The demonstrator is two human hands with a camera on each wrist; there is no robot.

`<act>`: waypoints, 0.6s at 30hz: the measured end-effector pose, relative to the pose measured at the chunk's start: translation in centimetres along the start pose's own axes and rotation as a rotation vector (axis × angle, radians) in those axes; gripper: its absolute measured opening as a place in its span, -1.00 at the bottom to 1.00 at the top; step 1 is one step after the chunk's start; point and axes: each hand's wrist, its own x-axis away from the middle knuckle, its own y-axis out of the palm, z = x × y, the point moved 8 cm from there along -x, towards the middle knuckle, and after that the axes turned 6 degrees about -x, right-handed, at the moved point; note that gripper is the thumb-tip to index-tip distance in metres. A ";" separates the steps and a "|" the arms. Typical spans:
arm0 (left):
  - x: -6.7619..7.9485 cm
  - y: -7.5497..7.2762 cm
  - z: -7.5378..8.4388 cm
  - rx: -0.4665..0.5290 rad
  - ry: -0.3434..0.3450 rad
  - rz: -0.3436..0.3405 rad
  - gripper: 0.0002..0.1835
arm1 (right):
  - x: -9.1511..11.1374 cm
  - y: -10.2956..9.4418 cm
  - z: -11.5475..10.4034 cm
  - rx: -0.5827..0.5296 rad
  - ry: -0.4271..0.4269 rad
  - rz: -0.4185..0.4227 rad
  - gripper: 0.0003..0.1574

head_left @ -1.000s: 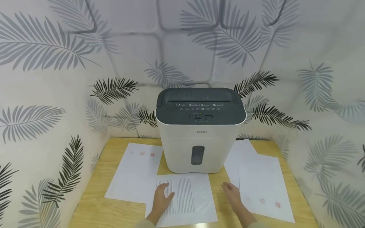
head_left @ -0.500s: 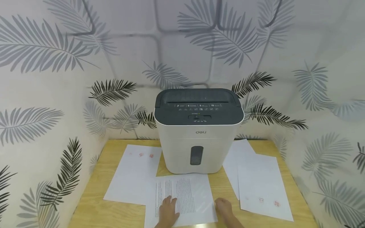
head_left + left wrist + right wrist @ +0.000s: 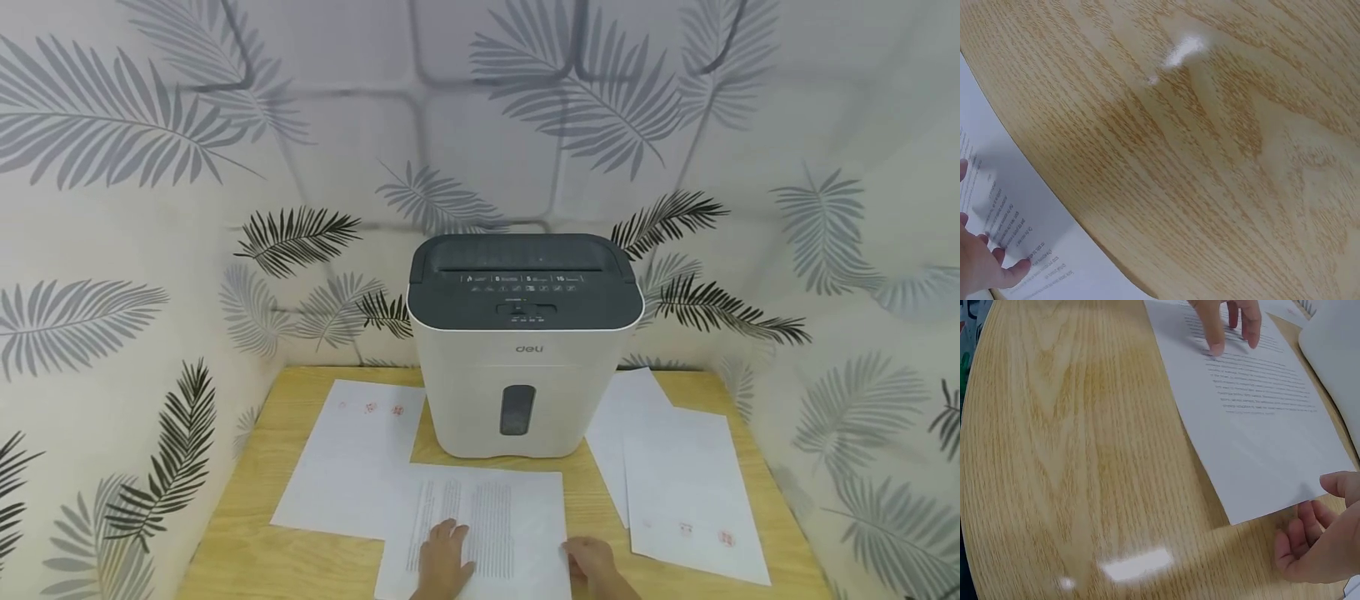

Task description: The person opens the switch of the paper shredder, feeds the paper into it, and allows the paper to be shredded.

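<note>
A printed sheet of paper (image 3: 536, 517) lies in front of the shredder, its lines of text facing up. On its printed part my left hand (image 3: 444, 560) rests with fingertips down and fingers spread; the right wrist view shows that thumb and fingers (image 3: 1250, 328) touching the page from above. My right hand (image 3: 596, 567) pinches the sheet's right edge. In the right wrist view its thumb is over the paper and the other fingers are beneath, with that edge slightly raised off the table. The left wrist view catches only part of the left hand (image 3: 985, 265).
A white paper shredder (image 3: 480, 400) with a dark top stands at the back middle. One stamped sheet (image 3: 352, 467) lies at the left, partly under the printed page. Two overlapping sheets (image 3: 693, 483) lie at the right. The wooden table (image 3: 247, 517) meets leaf-patterned walls.
Both hands have come down to the printed sheet, the left onto its text, the right to its right edge, now pinched. The sheet has turned slightly and shifted toward me.
</note>
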 end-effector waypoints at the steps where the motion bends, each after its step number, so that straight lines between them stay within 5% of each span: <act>1: 0.0 -0.1 0.1 0.006 0.007 0.006 -0.48 | 0.0 0.0 -0.1 0.029 -0.018 0.005 -0.58; 8: -0.9 -0.9 0.3 0.096 0.013 0.010 -0.56 | -0.7 -0.3 -2.0 0.240 -0.190 0.050 -0.66; 18: -4.0 -3.1 0.6 0.168 -0.012 0.062 -0.58 | 0.6 -2.2 -9.1 0.448 -0.608 0.159 -0.82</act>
